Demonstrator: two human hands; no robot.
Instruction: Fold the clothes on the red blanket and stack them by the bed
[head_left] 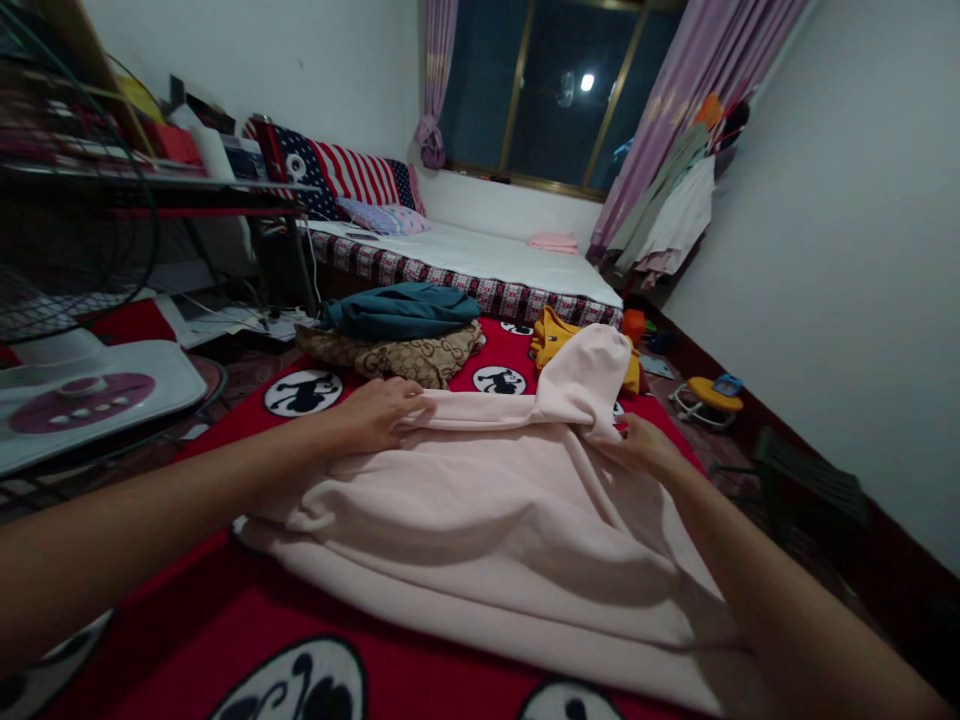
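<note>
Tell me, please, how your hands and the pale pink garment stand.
Left hand at far edge of pale pink garment; right hand pinching its fabric. Garment rumpled across red blanket. Yellow garment close beyond.

Light is dim, with white glare on the window and blur far left.

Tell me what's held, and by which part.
The pale pink garment: left hand at its far edge, right hand beside its raised flap.

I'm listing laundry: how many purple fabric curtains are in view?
2: one purple curtain left of the dark window, another purple curtain right of it, partly behind pale hanging clothes.
</note>
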